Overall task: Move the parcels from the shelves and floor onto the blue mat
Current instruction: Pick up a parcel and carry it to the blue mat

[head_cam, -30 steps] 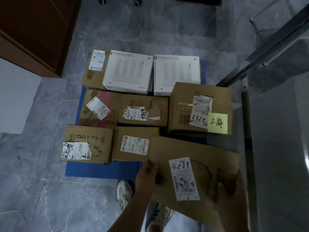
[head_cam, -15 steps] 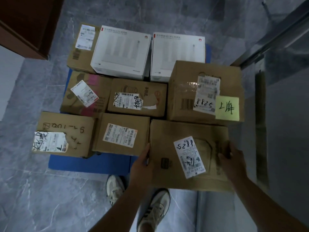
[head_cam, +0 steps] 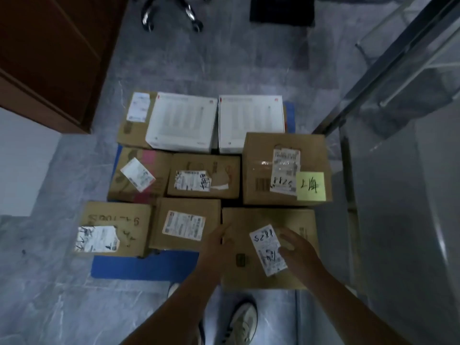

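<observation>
Cardboard parcel, 5 o'clock of blue mat: stiff, likely light; grip side edges. Left hand, right hand: fingers spread, gripping nothing.

Likely an office: a wheeled chair base, a metal-framed glass partition, polished grey floor tiles.

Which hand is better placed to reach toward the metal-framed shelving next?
Right, probably. The right hand hovers open over the near parcel, on the side nearer the shelving; the left hand is at its left edge.
</observation>
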Demonstrator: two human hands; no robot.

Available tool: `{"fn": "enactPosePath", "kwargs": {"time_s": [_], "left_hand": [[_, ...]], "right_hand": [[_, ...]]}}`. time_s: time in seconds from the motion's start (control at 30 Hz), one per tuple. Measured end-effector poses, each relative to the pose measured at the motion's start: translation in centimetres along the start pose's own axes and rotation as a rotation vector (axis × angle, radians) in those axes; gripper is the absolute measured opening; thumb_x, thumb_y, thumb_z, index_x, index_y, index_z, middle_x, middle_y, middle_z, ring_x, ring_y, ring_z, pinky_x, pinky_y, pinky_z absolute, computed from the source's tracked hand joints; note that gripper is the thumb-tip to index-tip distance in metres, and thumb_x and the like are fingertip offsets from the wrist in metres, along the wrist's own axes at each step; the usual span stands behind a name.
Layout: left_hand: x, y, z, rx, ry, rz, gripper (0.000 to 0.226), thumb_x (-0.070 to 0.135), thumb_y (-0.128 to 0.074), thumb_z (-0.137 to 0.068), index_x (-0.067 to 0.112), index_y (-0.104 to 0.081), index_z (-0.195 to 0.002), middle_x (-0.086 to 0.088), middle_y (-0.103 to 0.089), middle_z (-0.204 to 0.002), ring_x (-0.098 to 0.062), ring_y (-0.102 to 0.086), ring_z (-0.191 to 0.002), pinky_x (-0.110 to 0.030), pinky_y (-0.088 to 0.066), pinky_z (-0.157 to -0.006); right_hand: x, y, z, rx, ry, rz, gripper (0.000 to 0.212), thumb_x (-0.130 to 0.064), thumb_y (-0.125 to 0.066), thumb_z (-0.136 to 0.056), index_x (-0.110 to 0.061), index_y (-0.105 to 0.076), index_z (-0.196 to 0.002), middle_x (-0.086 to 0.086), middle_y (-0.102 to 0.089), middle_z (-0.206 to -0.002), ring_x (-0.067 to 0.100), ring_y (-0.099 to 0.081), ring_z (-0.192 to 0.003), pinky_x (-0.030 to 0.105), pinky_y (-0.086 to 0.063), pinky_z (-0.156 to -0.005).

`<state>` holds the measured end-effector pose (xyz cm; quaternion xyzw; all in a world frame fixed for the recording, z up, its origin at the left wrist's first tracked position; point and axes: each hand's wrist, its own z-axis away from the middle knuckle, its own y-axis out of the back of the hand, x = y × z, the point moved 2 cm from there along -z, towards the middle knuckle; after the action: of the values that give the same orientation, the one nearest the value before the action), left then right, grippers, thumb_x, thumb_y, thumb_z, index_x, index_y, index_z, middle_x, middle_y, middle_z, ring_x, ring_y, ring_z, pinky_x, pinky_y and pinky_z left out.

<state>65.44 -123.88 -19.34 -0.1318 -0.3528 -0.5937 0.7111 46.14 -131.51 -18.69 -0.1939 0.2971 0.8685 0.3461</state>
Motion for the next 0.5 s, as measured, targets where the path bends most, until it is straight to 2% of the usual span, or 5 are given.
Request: {"fn": "enactPosePath", "kwargs": {"time_s": [0.07, 0.13, 0.2, 0.37, 0.5], "left_hand": [[4.9, 1.7, 1.8, 0.024, -0.1, -0.06, 0.041, 0.008, -0.05, -0.097, 0.017, -0.053, -0.137, 0.004, -0.057, -0.129, -0.007, -0.056, -0.106, -0.021, -0.05, -0.088], [10.4, 3.8, 4.1, 0.062, -0.221, -0.109, 0.037, 0.008, -0.049, -0.097, 0.015, -0.055, -0.133, 0.006, -0.053, -0.122, 0.003, -0.052, -0.094, 0.0, -0.041, -0.072], [16.3, 6.4, 6.8, 0.107, -0.297, -0.107, 0.036, 0.008, -0.052, -0.096, 0.013, -0.055, -0.132, 0.0, -0.056, -0.119, 0.009, -0.049, -0.082, 0.004, -0.037, -0.059], [31.5, 13.9, 16.8, 0.267, -0.593, -0.296, 0.04, 0.011, -0.056, -0.094, 0.009, -0.054, -0.134, -0.009, -0.054, -0.137, -0.023, -0.051, -0.124, -0.018, -0.033, -0.097], [41.7, 18.4, 26.5, 0.33, -0.785, -0.392, 0.044, 0.011, -0.059, -0.093, 0.006, -0.051, -0.136, -0.011, -0.051, -0.139, -0.026, -0.049, -0.127, -0.021, -0.032, -0.101]], "right_hand": [[-4.8, 0.8, 2.3, -0.024, 0.069, -0.027, 0.045, -0.002, -0.051, -0.093, -0.021, -0.051, -0.133, 0.004, -0.056, -0.13, 0.018, -0.063, -0.099, 0.027, -0.053, -0.067], [-10.5, 2.3, 4.9, -0.048, 0.173, -0.056, 0.035, -0.006, -0.049, -0.095, -0.023, -0.056, -0.124, 0.005, -0.058, -0.123, 0.022, -0.064, -0.096, 0.032, -0.053, -0.068], [-16.7, 4.4, 8.2, -0.016, 0.299, -0.074, 0.024, -0.009, -0.049, -0.096, -0.027, -0.059, -0.109, 0.005, -0.061, -0.12, 0.02, -0.062, -0.095, 0.033, -0.051, -0.077], [-30.9, 11.2, 18.5, 0.119, 0.588, 0.073, 0.049, -0.01, -0.053, -0.096, -0.015, -0.041, -0.143, 0.005, -0.047, -0.142, 0.02, -0.053, -0.115, 0.018, -0.042, -0.084], [-39.9, 16.0, 28.2, 0.221, 0.771, 0.196, 0.054, -0.017, -0.056, -0.095, -0.01, -0.037, -0.145, 0.008, -0.04, -0.147, 0.024, -0.043, -0.131, 0.031, -0.035, -0.109]]}}
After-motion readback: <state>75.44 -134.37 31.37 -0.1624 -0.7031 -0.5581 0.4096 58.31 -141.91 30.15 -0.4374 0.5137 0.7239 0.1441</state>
